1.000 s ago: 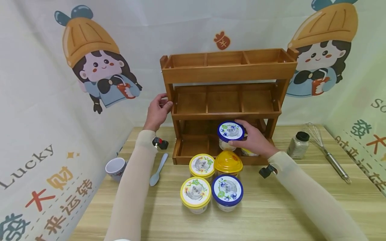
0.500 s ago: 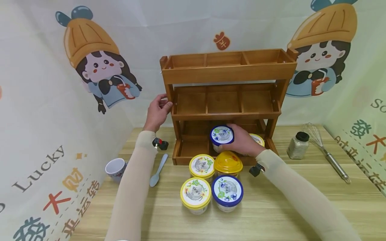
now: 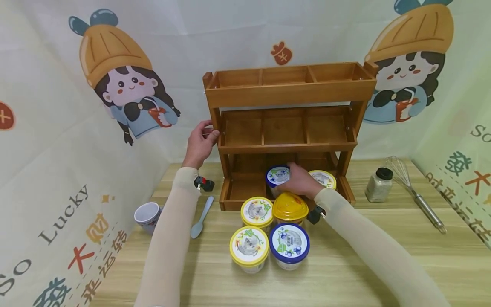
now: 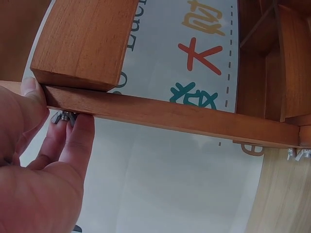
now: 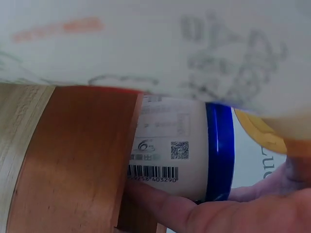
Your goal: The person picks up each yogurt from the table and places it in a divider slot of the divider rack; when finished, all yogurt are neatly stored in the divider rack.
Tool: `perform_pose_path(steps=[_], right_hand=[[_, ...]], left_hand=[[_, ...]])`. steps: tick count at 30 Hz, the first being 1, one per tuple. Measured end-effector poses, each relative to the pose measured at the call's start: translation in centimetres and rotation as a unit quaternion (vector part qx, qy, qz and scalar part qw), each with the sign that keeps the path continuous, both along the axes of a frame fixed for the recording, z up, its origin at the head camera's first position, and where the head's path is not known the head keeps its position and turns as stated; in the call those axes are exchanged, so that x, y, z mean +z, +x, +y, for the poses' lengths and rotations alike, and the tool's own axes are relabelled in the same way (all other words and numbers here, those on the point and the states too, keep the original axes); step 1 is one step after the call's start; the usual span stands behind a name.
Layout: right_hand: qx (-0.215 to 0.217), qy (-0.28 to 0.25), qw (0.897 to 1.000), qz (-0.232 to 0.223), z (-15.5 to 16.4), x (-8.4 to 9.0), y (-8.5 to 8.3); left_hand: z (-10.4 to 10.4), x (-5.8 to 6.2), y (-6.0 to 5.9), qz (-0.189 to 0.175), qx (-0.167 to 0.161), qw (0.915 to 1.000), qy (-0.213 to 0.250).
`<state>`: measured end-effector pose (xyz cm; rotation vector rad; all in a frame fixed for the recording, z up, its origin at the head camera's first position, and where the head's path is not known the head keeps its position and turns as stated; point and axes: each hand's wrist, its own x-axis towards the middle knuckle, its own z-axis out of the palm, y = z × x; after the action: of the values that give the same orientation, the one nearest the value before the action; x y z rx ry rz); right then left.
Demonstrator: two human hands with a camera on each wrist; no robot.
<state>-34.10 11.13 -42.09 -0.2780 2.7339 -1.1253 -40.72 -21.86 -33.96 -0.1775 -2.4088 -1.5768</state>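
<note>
A three-tier wooden rack (image 3: 287,91) stands at the back of the table. My left hand (image 3: 200,143) grips its left upright post; in the left wrist view the fingers (image 4: 68,145) curl round the post (image 4: 160,114) by a wing nut. My right hand (image 3: 297,183) holds a blue-lidded cup (image 3: 277,176) inside the middle compartment of the bottom tier; the right wrist view shows the cup (image 5: 175,145) close up with fingers under it. A yellow-lidded cup (image 3: 323,178) sits in the right compartment beside it.
In front of the rack stand two flat yellow-lidded cups (image 3: 256,210), a yellow dome-lidded cup (image 3: 290,207) and a blue-lidded cup (image 3: 289,244). A small mug (image 3: 147,214) and spoon (image 3: 201,217) lie left; a spice jar (image 3: 378,184) and whisk (image 3: 416,192) lie right.
My right hand has carried the blue-lidded cup down and left into the bottom tier's middle compartment. The left hand has stayed on the post.
</note>
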Motion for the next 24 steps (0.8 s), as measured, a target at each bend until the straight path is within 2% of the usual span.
perform_pose_path(steps=[6, 12, 24], right_hand=[[-0.004, -0.001, 1.000, -0.013, 0.0, 0.2, 0.1], [0.003, -0.026, 1.000, 0.005, 0.5, 0.6, 0.6], [0.009, -0.056, 0.997, 0.059, 2.1, 1.9, 2.6]], left_hand=[[0.0, 0.0, -0.1, -0.007, -0.001, 1.0000, 0.005], [-0.1, 0.0, -0.1, 0.003, -0.001, 1.0000, 0.007], [-0.2, 0.0, 0.3, 0.009, -0.001, 1.0000, 0.000]])
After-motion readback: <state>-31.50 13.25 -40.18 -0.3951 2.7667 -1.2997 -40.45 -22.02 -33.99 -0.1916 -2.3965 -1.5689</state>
